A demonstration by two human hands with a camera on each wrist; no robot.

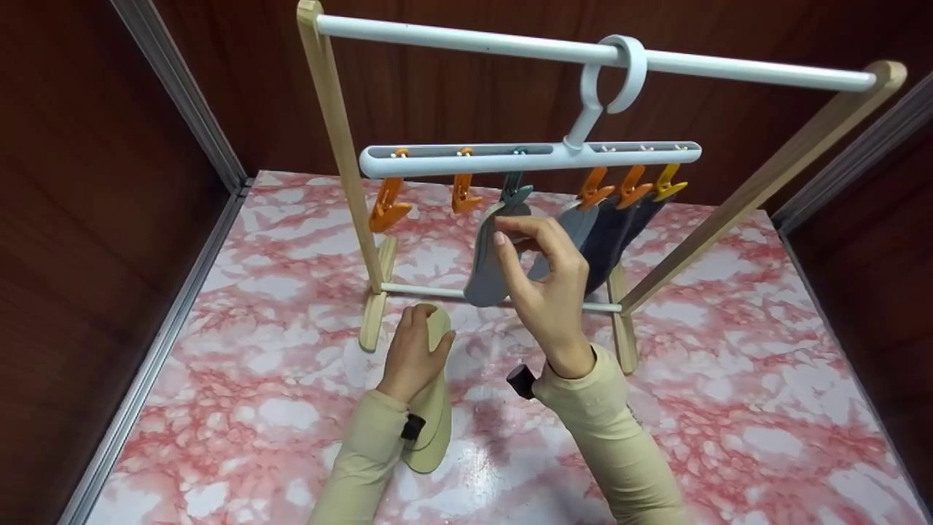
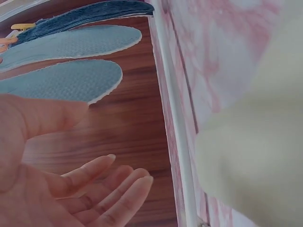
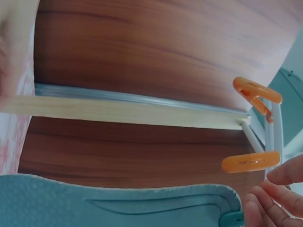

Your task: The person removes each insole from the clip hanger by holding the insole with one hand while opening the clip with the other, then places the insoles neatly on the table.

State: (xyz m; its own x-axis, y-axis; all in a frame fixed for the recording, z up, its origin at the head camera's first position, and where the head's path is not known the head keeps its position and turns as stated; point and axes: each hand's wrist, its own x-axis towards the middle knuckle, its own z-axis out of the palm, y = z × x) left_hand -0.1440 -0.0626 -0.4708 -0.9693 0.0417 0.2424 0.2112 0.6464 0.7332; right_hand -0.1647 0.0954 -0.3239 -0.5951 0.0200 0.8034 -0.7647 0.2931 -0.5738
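A grey insole (image 1: 485, 270) hangs from the teal clip (image 1: 516, 191) on the white clip hanger (image 1: 466, 160). My right hand (image 1: 550, 273) is beside that insole's upper part, thumb and index finger bent toward each other with nothing between them. In the right wrist view, the right fingertips (image 3: 258, 201) are close to the teal clip (image 3: 232, 218). Below, my left hand (image 1: 417, 350) hovers over a pair of pale yellow-green insoles (image 1: 430, 441) lying overlapped on the table. Its thumb stands apart from the loosely bent fingers (image 2: 125, 196) in the left wrist view.
Another grey insole (image 1: 579, 226) and dark ones (image 1: 612, 244) hang at right from orange and yellow clips. Two orange clips (image 1: 390, 208) at left hold nothing. The hanger hooks over the rack's white bar (image 1: 474, 40); wooden posts (image 1: 339, 138) flank it. Brown panels (image 1: 73, 219) enclose the marbled table.
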